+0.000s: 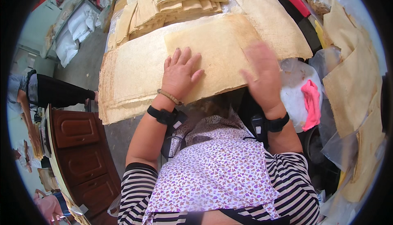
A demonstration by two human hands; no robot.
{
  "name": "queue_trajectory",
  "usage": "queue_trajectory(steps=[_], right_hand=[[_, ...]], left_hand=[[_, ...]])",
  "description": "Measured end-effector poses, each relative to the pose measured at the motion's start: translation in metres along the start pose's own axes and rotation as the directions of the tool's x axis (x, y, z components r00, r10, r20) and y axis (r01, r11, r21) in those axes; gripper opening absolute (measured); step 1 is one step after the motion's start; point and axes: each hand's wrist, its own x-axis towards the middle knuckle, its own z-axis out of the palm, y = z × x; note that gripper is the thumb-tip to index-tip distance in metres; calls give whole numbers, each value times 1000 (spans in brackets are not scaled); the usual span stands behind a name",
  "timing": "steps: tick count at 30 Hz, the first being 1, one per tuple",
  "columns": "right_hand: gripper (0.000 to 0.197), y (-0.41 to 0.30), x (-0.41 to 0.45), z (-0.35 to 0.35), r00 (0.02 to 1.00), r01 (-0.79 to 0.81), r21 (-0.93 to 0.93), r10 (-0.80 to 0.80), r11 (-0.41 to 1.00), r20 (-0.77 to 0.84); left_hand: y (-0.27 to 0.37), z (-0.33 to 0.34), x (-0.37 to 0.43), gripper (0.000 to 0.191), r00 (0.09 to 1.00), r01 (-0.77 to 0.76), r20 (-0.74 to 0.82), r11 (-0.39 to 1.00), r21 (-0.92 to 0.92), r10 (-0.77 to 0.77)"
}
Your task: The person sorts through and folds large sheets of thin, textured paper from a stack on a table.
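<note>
Before me lies a stack of large cream sheets (135, 74), thin and cloth-like, with rough brownish edges. On top, towards the right, rests a smaller, yellower sheet (215, 53). My left hand (181, 71) presses flat on that sheet's left part, fingers spread, holding nothing. Blurred, my right hand (262, 71) is over the sheet's right edge with thumb and fingers apart; whether it touches the sheet cannot be told. Folded cream sheets (184, 1) are piled behind the stack.
Another large sheet (270, 19) extends to the back right. A pink cloth (311, 105) lies on a white round surface at the right. More sheets (350, 65) hang at the far right. At the left are a wooden cabinet (79, 148), white sacks (76, 25) and a standing person (46, 90).
</note>
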Motion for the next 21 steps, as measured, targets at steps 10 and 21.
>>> queue_trajectory(steps=[10, 21], right_hand=[[43, -1, -21, 29, 911, 75, 114, -114, 991, 397], [28, -2, -15, 4, 979, 21, 361, -92, 932, 180]], left_hand=[[-6, -48, -85, 49, 775, 605, 146, 654, -454, -615], [26, -33, -75, 32, 627, 547, 653, -357, -757, -424]])
